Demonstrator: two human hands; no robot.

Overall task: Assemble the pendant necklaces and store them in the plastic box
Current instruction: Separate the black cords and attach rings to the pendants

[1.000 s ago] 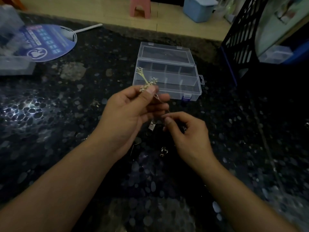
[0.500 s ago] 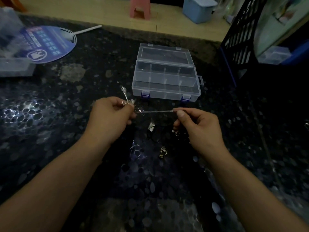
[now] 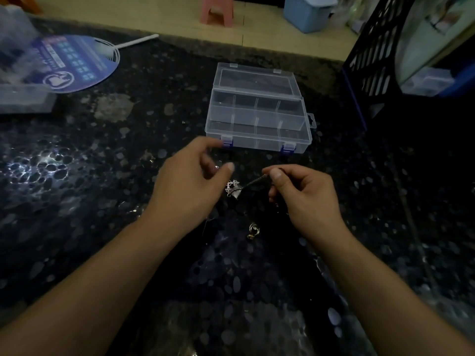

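cord (image 3: 253,183) pinched by right hand (image 3: 299,194), pendant (image 3: 232,187) dangling for threading | left hand (image 3: 187,181) loosely curled, nothing held | plastic box (image 3: 259,140) kept open at 12 o'clock for storing

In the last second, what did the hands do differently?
The left hand let go of the silver pendant, which dropped from in front of the plastic box to dangle on the cord. The right hand moved rightward, still pinching the cord. Box and gold charm stayed put.

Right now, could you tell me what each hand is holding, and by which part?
The right hand pinches the necklace cord at its end, the silver pendant dangling from it. The left hand holds nothing visible.
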